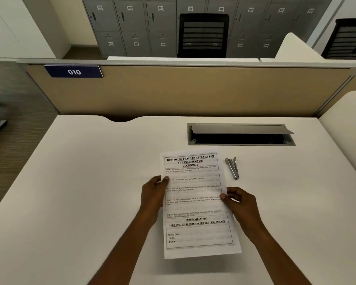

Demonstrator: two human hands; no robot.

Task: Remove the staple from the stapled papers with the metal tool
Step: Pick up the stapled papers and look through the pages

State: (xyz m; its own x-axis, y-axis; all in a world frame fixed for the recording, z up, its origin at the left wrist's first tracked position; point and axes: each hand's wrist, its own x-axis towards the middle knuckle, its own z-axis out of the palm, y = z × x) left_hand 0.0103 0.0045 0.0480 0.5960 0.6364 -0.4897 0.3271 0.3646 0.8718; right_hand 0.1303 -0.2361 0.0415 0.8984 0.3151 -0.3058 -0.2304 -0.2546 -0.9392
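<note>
The stapled papers point(195, 204), white sheets printed with black text, lie flat on the white desk point(90, 182) in front of me. My left hand point(153, 195) grips their left edge, thumb on top near the upper part. My right hand point(239, 202) pinches the right edge, thumb on the page. The metal tool point(232, 168), a small silver piece, lies on the desk just right of the papers' top corner, apart from both hands. The staple itself is too small to make out.
An open cable tray point(240, 134) with a raised grey flap is set into the desk behind the papers. A tan partition point(173, 91) with a blue "010" label point(74, 71) closes the far edge. A white divider point(345, 128) stands at the right.
</note>
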